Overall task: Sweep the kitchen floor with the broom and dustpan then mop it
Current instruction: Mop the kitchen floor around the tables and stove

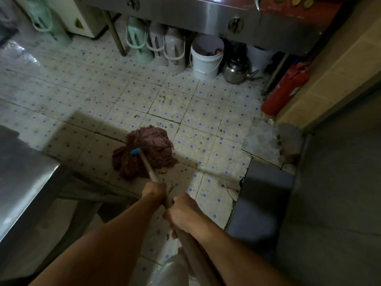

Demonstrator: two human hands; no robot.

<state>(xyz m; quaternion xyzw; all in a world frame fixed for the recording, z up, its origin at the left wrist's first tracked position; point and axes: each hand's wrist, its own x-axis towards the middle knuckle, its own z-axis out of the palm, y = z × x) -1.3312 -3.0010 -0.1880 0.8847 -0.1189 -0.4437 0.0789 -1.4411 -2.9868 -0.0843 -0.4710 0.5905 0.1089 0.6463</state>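
Down on the tiled floor with blue dots (206, 120) sits our reddish-brown string mop head (148, 149), its strands splayed flat on the tiles near the middle of the view, a blue plastic collar (136, 151) joining it to the pale wooden mop handle (149, 168). We see dark dirt specks on the tiles around it. Our handle runs back toward us, and its near end is cut off at the bottom edge. Something pale and see-through lies under our arms; we cannot tell what it is. Shadow swallows the right side, so the grey block (266, 193) there is hard to make out. Our left hand (154, 191) is curled round the handle, lower down the shaft; our right hand (183, 213) wraps it just behind, fingers closed tight. Along the far edge stand a white plastic bucket (206, 58), a steel kettle (237, 71) and pale thermos flasks (156, 46) under the steel counter (195, 15).
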